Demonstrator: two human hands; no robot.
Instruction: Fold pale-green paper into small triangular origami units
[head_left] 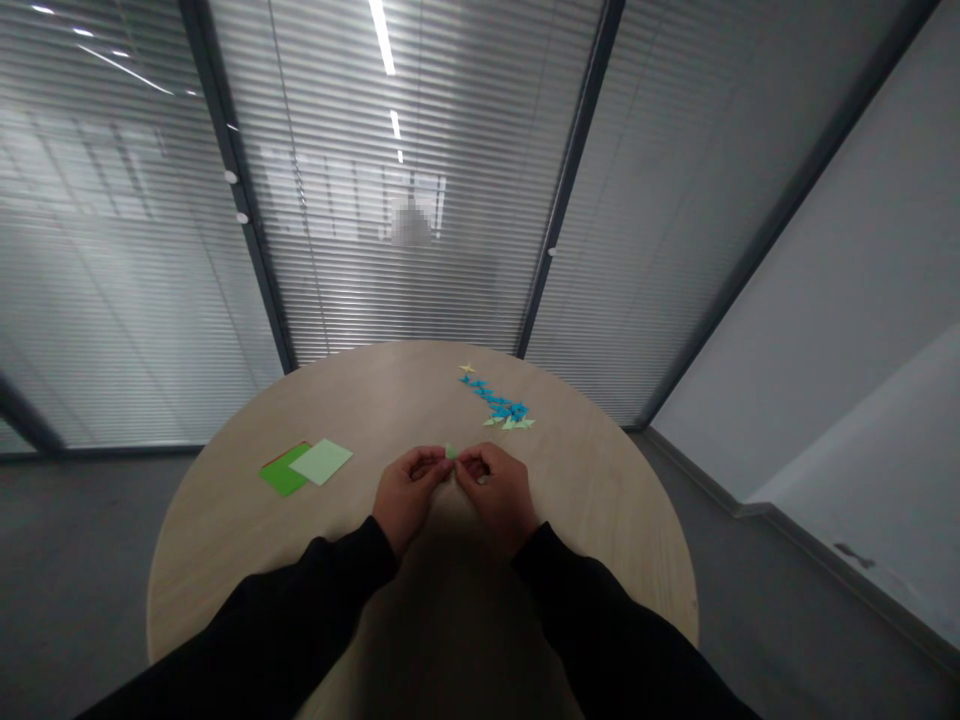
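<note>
Between the fingertips of both hands is a small light green piece of folded paper [450, 452], mostly covered by the fingers. My left hand [407, 492] pinches it from the left, and my right hand [498, 490] pinches it from the right, low over the table. Beyond my right hand lies a group of small blue folded paper pieces [508, 410], with several pale green folded paper pieces [510, 424] along its near side. At the far end of that row sits one yellow folded paper piece [467, 369].
On the left of the round wooden table [225, 560] a pale green paper sheet [322, 461] overlaps a bright green paper sheet [283, 475]; a red edge shows beneath. Behind the table stands a glass wall with blinds [420, 300]. A white wall [825, 330] rises at the right.
</note>
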